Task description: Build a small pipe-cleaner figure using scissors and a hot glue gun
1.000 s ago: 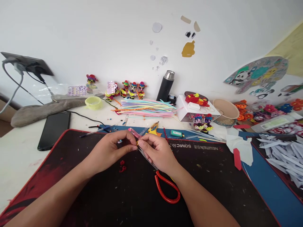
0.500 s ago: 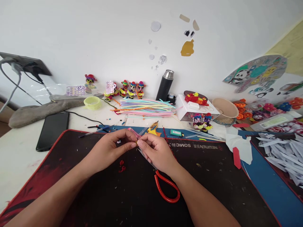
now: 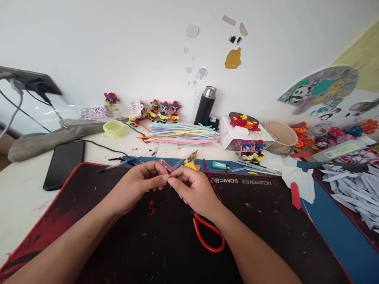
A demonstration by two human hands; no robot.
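My left hand (image 3: 142, 182) and my right hand (image 3: 193, 187) meet above the dark desk mat (image 3: 124, 244). Thumb and forefinger of each are pinched together at the same spot. A yellowish speck shows at the fingertips, too small and covered to name. Just beyond them lies a pink strip or packet (image 3: 166, 165), partly hidden by my fingers. Under my right wrist a red looped handle (image 3: 209, 249), apparently of scissors, rests on the mat; the rest is covered. Small red fuzzy pieces (image 3: 152, 208) lie below my left hand.
Behind my hands are a yellow pointed tool (image 3: 191, 161), a green-labelled item (image 3: 220, 165) and pastel pipe cleaners (image 3: 182, 134). Small figures (image 3: 164, 112), a black flask (image 3: 205, 106) and a white box (image 3: 227, 136) stand by the wall. A phone (image 3: 64, 165) lies left; paper strips (image 3: 352, 193) right.
Both hands have shifted slightly left, still pinched together. A bit of yellow now shows below my left fingers. The view has moved a little.
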